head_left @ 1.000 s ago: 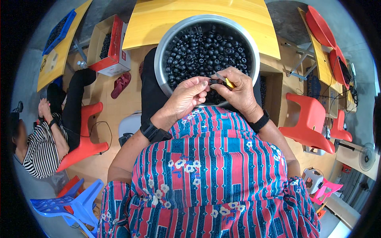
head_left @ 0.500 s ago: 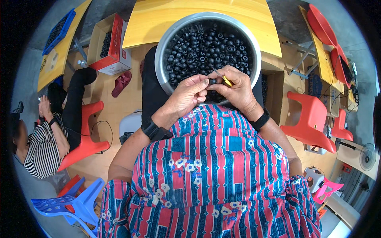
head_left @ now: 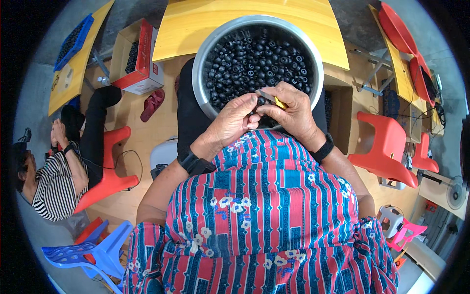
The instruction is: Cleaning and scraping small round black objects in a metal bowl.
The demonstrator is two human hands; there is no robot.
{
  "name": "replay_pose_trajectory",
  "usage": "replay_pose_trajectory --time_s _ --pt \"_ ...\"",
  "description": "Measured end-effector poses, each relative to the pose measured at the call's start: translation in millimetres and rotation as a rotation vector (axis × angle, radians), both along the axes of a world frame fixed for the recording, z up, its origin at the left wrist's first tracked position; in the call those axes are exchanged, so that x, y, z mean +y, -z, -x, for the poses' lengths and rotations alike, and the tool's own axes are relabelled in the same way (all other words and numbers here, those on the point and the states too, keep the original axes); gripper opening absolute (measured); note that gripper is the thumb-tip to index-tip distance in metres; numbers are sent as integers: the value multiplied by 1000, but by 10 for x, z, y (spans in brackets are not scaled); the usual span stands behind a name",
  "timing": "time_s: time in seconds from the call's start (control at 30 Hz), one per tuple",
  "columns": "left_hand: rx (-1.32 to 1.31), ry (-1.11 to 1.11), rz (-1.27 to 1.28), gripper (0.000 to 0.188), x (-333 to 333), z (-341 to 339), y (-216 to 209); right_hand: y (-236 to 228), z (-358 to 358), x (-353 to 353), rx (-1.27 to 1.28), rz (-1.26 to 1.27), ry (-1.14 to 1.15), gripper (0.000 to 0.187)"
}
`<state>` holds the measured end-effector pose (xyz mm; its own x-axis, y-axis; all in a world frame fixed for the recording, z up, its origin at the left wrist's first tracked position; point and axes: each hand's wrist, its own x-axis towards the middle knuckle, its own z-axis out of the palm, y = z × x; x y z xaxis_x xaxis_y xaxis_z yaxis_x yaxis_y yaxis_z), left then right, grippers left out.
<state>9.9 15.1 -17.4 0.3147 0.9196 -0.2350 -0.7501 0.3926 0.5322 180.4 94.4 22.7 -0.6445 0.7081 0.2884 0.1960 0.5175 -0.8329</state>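
From afar I saw the left hand [head_left: 234,116] pinching a small black part [head_left: 261,101] at upper centre, above the metal basin [head_left: 199,78]; the right hand [head_left: 294,109] gripped a yellow-handled knife [head_left: 279,102] beside it.

Basin [head_left: 258,20] is smooth satin metal. Black pieces [head_left: 254,63] look plastic, smooth, semi-gloss. Blade [head_left: 266,95] metal, yellow handle [head_left: 280,103] plastic-looking. Table [head_left: 284,9]: smooth wood-grain. Shirt [head_left: 264,196]: matt cloth. Red chair [head_left: 379,147]: smooth plastic. Carton [head_left: 149,81]: cardboard.
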Motion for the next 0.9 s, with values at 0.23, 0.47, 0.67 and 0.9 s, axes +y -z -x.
replay_pose_trajectory --time_s 0.23,0.47,0.67,0.9 --pt "22 23 -56 31 8 23 46 55 0 6 -1 38 10 28" --pt "-50 -36 -107 20 -14 43 20 -10 -63 2 -80 -118 67 21" --pt "-23 -46 -149 17 -15 44 29 -28 -97 -20 -165 -199 -33 19" --pt "-21 -50 -143 18 -19 40 -3 -18 -99 -24 -167 -239 -36 20"
